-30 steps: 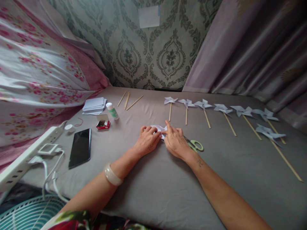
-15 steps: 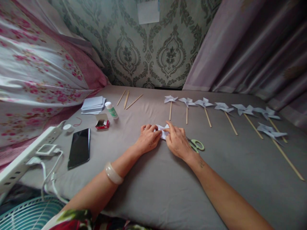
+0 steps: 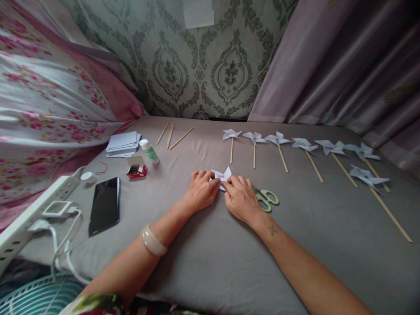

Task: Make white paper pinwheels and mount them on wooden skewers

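My left hand point(image 3: 201, 192) and my right hand point(image 3: 242, 198) rest side by side on the grey sheet point(image 3: 210, 258), both pressing down on a small folded white paper piece point(image 3: 222, 176). Its pointed flaps stick out beyond my fingertips. The fingers of both hands are curled onto the paper. Green-handled scissors point(image 3: 267, 197) lie just right of my right hand, partly under it. A pale bangle point(image 3: 152, 240) circles my left wrist.
Several finished paper pinwheels on wooden sticks point(image 3: 278, 144) lie in a row at the back right. Loose sticks point(image 3: 170, 135), a paper stack point(image 3: 124, 143), a glue bottle point(image 3: 149, 151), a small red box point(image 3: 136, 168), a phone point(image 3: 105, 205) and a power strip point(image 3: 36, 210) sit at left.
My right forefinger has drawn back from the paper's tip, and a pointed flap now stands up beyond my fingers. The view has shifted slightly.
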### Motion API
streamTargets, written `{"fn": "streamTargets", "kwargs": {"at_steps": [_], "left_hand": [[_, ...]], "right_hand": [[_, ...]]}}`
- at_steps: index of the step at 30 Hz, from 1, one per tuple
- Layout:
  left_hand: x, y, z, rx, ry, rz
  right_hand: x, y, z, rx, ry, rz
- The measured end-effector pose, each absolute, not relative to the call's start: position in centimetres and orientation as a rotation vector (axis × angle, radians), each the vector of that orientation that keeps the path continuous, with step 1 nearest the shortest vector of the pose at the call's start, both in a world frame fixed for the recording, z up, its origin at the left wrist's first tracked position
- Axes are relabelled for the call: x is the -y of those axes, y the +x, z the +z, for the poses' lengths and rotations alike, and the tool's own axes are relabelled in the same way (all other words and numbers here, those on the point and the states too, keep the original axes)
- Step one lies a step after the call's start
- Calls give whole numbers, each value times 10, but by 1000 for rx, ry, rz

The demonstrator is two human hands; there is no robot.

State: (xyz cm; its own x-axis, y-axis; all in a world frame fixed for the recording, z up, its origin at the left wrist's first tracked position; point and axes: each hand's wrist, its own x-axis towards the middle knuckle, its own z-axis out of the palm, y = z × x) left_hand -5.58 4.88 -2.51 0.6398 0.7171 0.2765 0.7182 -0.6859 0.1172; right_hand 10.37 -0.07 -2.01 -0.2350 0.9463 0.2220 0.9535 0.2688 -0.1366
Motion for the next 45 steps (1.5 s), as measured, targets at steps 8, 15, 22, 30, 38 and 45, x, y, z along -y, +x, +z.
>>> {"fn": "streamTargets", "kwargs": {"at_steps": [8,15,22,30,38,45], "left_hand": [[-48,-55,-24,1284,-2854,-455],[-52,-56,-26,1336,-2894,-582],[-81,-94,-17,2266,-2375,-857],[-70,-84,-17,2511,-2305,-663],[-54,-50,-19,2677,-2128,-684],[-49,-35,-16,2792,-1997,-727]], "right_hand": [[1,103,-19,2311,-1779,-54],[0,102,-17,2344,-1787,-70],[1,103,-16,2372,-1809,-138],[1,102,-18,2381,-1817,-139],[3,101,-15,2409,-1832,-140],[3,100,-16,2431,-1715,-155]]}}
